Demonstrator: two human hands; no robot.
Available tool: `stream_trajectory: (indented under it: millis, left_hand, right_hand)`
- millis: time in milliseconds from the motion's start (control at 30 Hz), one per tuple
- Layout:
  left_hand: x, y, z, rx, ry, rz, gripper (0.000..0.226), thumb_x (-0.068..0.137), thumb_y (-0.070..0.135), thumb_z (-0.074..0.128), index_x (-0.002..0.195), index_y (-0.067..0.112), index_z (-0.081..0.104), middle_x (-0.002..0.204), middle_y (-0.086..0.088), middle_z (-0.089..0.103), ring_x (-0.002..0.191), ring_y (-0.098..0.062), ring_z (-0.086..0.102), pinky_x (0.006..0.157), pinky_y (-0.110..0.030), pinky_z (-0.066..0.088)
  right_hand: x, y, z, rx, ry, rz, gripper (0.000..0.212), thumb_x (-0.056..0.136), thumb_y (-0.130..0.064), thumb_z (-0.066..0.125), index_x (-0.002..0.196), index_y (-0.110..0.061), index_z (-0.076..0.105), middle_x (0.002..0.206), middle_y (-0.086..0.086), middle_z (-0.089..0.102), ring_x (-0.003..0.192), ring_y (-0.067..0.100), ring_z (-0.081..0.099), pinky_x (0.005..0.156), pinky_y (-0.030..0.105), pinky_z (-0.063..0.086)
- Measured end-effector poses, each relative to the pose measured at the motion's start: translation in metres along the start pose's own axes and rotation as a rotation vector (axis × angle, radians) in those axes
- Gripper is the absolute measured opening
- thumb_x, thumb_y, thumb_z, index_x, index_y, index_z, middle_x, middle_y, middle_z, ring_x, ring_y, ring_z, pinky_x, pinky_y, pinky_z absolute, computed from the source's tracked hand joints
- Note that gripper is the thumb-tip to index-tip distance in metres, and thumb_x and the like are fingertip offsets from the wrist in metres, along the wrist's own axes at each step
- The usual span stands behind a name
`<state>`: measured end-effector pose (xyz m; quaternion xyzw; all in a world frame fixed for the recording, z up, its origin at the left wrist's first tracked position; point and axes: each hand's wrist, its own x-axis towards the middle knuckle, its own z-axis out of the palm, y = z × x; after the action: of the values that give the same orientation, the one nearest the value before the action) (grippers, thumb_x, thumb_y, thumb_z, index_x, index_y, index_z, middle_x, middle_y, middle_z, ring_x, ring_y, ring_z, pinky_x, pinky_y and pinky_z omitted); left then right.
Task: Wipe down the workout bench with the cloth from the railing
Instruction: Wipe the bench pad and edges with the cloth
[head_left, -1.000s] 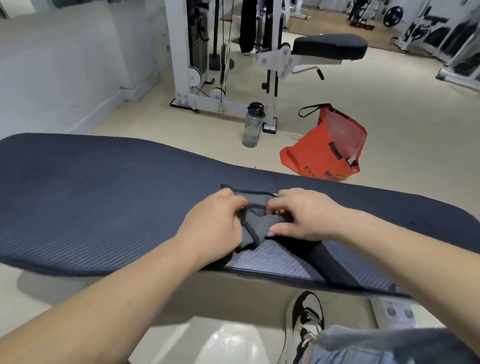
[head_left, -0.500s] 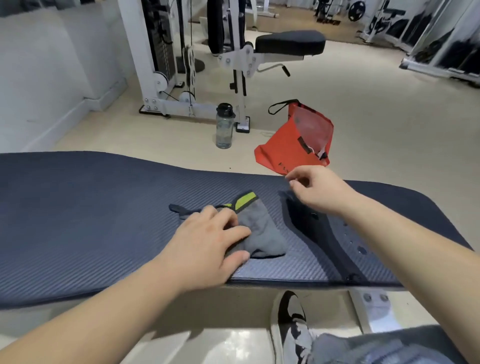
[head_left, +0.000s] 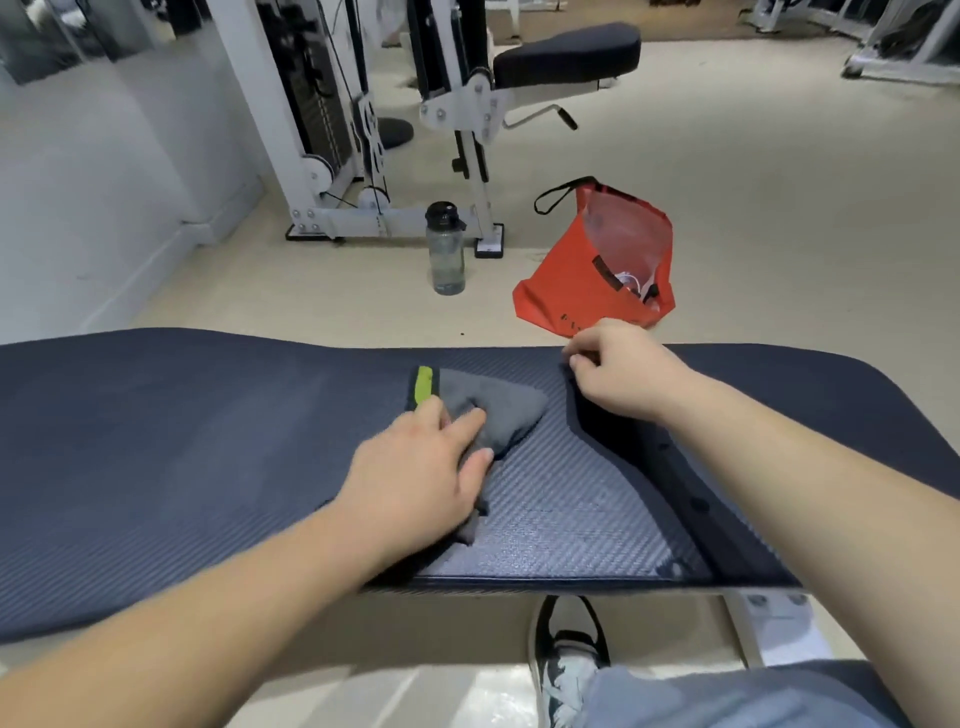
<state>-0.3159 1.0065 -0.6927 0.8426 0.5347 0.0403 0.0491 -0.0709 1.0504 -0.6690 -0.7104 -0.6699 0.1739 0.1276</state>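
Your left hand (head_left: 415, 483) lies flat on the grey cloth (head_left: 498, 410), palm down, fingers spread over its near part and pressing it onto the table (head_left: 182, 447). No closed grip there, just an open hand on top of the fabric. The cloth sits bunched on the dark ribbed pad, its green strip (head_left: 424, 383) on the far-left edge, a small tail poking out under your palm toward the near edge.

Your right hand (head_left: 623, 371) is to the right of the cloth, apart from it, at the table's far edge. Its fingers are curled in with thumb and forefinger pinched narrow; can't tell if anything is between them.

Beyond the table, on the floor: an orange bag (head_left: 602, 270) just behind your right hand, and a water bottle (head_left: 445, 249) left of the bag, standing upright by the foot of a white gym machine (head_left: 363, 130). A black-and-white shoe (head_left: 566, 654) shows below the table's near edge.
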Motion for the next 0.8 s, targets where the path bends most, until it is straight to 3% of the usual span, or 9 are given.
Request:
stream_trajectory:
  millis: [67, 167, 233, 300, 367, 400, 567, 700, 800]
  left_hand:
    - [0.029, -0.019, 0.001, 0.077, 0.012, -0.101, 0.047, 0.099, 0.054, 0.04, 0.142, 0.035, 0.048, 0.142, -0.014, 0.048, 0.115, -0.037, 0.058, 0.086, -0.044, 0.053]
    - [0.06, -0.007, 0.003, -0.025, -0.001, -0.38, 0.048, 0.102, 0.048, 0.037, 0.14, 0.023, 0.05, 0.136, -0.018, 0.047, 0.115, -0.042, 0.055, 0.086, -0.045, 0.049]
    - [0.056, 0.031, 0.009, -0.039, -0.004, -0.295, 0.052, 0.101, 0.049, 0.036, 0.143, 0.02, 0.045, 0.132, -0.015, 0.046, 0.116, -0.04, 0.056, 0.086, -0.044, 0.049]
    - [0.034, 0.058, 0.011, -0.011, 0.026, -0.012, 0.052, 0.1, 0.052, 0.037, 0.144, 0.026, 0.043, 0.127, -0.01, 0.048, 0.115, -0.035, 0.057, 0.084, -0.044, 0.051]
    - [0.04, 0.051, 0.009, -0.014, 0.01, 0.15, 0.048, 0.098, 0.055, 0.039, 0.141, 0.033, 0.045, 0.122, -0.006, 0.051, 0.113, -0.032, 0.059, 0.083, -0.044, 0.052]
    - [0.053, 0.039, 0.009, 0.014, 0.001, 0.145, 0.046, 0.098, 0.054, 0.039, 0.139, 0.034, 0.046, 0.121, -0.006, 0.052, 0.112, -0.032, 0.059, 0.083, -0.044, 0.054]
    - [0.093, 0.034, 0.011, -0.017, 0.007, -0.238, 0.046, 0.101, 0.047, 0.038, 0.139, 0.023, 0.05, 0.128, -0.013, 0.049, 0.117, -0.037, 0.055, 0.086, -0.044, 0.049]
    - [0.046, 0.045, 0.012, -0.061, 0.008, 0.137, 0.05, 0.098, 0.057, 0.039, 0.145, 0.038, 0.043, 0.123, -0.002, 0.05, 0.117, -0.028, 0.055, 0.087, -0.043, 0.053]
    - [0.062, -0.002, 0.007, 0.014, 0.002, 0.09, 0.048, 0.097, 0.059, 0.041, 0.143, 0.046, 0.045, 0.129, -0.002, 0.053, 0.119, -0.029, 0.057, 0.092, -0.045, 0.054]
  right_hand:
    - [-0.004, 0.005, -0.003, 0.032, 0.039, 0.002, 0.03, 0.1, -0.02, 0.052, 0.119, -0.015, 0.074, 0.128, 0.005, 0.061, 0.119, 0.027, 0.058, 0.103, 0.039, 0.048]
    - [-0.008, 0.013, -0.005, 0.044, 0.026, 0.03, 0.031, 0.098, -0.019, 0.051, 0.119, -0.018, 0.074, 0.129, 0.003, 0.067, 0.118, 0.025, 0.061, 0.104, 0.041, 0.051]
    - [-0.008, 0.019, -0.007, 0.051, 0.008, 0.056, 0.032, 0.097, -0.019, 0.05, 0.118, -0.022, 0.074, 0.129, 0.002, 0.069, 0.116, 0.025, 0.063, 0.102, 0.042, 0.052]
    - [-0.008, 0.023, -0.007, 0.064, 0.017, 0.069, 0.033, 0.096, -0.017, 0.05, 0.119, -0.023, 0.073, 0.129, 0.003, 0.07, 0.118, 0.025, 0.063, 0.103, 0.041, 0.051]
    - [-0.007, 0.024, -0.007, 0.086, 0.028, 0.071, 0.036, 0.095, -0.014, 0.049, 0.12, -0.023, 0.072, 0.129, 0.002, 0.07, 0.118, 0.025, 0.062, 0.103, 0.042, 0.051]
    - [-0.008, 0.023, -0.008, 0.093, 0.027, 0.068, 0.037, 0.095, -0.012, 0.048, 0.121, -0.023, 0.072, 0.128, 0.002, 0.07, 0.118, 0.025, 0.062, 0.102, 0.043, 0.051]
    - [-0.007, 0.025, -0.006, 0.086, 0.015, 0.052, 0.039, 0.095, -0.011, 0.047, 0.125, -0.022, 0.069, 0.128, 0.001, 0.069, 0.116, 0.024, 0.062, 0.101, 0.044, 0.053]
    - [-0.004, 0.023, -0.003, 0.045, 0.043, 0.069, 0.032, 0.09, -0.015, 0.047, 0.107, -0.026, 0.072, 0.115, -0.001, 0.072, 0.111, 0.028, 0.065, 0.094, 0.044, 0.055]
    - [-0.004, 0.016, -0.004, 0.022, 0.083, 0.075, 0.036, 0.093, -0.021, 0.048, 0.121, -0.029, 0.069, 0.127, -0.002, 0.07, 0.119, 0.027, 0.062, 0.099, 0.046, 0.053]
